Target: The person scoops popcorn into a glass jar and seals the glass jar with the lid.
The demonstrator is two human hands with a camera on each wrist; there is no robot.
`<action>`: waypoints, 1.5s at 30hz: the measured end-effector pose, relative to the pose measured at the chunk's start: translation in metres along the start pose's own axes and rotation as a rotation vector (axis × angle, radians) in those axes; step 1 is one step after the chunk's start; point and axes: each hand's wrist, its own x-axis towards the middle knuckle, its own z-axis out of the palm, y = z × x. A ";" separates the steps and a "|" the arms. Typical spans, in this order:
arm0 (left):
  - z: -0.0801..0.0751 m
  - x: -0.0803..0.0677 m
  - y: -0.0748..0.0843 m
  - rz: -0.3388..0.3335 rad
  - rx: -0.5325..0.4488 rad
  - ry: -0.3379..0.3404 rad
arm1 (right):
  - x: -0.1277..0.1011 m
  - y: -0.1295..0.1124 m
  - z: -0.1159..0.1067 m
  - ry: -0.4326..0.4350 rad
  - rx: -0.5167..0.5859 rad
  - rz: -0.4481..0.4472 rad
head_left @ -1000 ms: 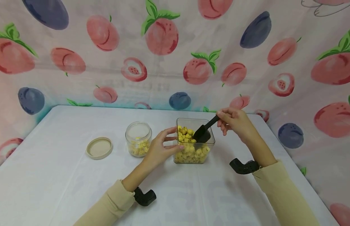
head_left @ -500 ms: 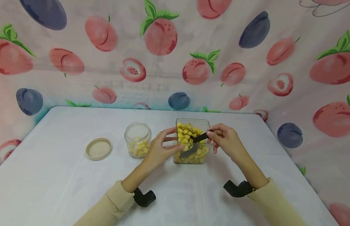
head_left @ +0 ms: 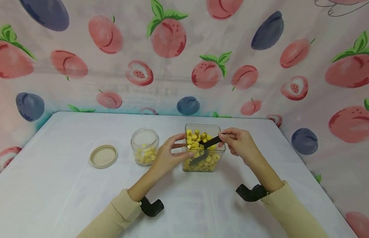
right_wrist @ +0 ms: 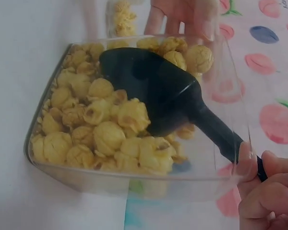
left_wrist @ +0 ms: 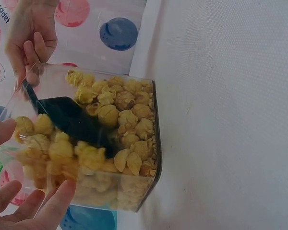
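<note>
In the head view my left hand (head_left: 169, 152) holds the left side of a clear square container (head_left: 203, 168), thumb at its front corner and fingers along the side wall. Yellow popcorn (head_left: 194, 140) fills the lower part of the container. Over its right rim, my right hand (head_left: 239, 145) pinches the handle of a black scoop (right_wrist: 149, 88) between thumb and fingers. The scoop's head sits among the popcorn, slanting down toward the left. Popcorn pieces partly cover its edge in the left wrist view.
A round clear jar (head_left: 144, 147) with some popcorn inside stands just left of the container, close by my left hand. Farther left lies a round beige lid (head_left: 103, 156). A white cloth covers the table (head_left: 202, 211), and a fruit-print curtain (head_left: 166, 72) hangs behind.
My right hand has come left and down, driving the scoop deeper into the popcorn. Over the last half second it has shifted only slightly. The left hand keeps its place on the container.
</note>
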 end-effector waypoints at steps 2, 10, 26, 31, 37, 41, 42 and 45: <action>0.000 0.000 0.000 -0.001 0.000 -0.003 | 0.001 0.001 -0.004 0.001 0.050 0.019; 0.000 0.000 0.000 0.006 0.002 -0.008 | 0.000 0.003 -0.006 -0.010 0.112 0.012; 0.000 -0.002 0.002 -0.008 0.006 -0.002 | -0.002 0.006 -0.008 0.026 0.162 0.044; 0.000 -0.001 0.001 -0.011 0.021 -0.001 | -0.004 0.013 -0.017 0.028 0.225 0.049; 0.000 -0.001 0.000 -0.005 0.031 -0.005 | -0.006 0.019 -0.020 0.018 0.292 0.038; 0.000 -0.001 0.000 -0.001 0.028 -0.007 | -0.007 0.017 -0.015 0.014 0.280 0.032; 0.000 -0.001 0.000 0.001 0.028 -0.005 | -0.007 0.016 -0.013 0.015 0.266 0.029; 0.000 0.000 0.000 0.002 0.026 -0.005 | -0.006 0.013 -0.007 0.019 0.224 0.022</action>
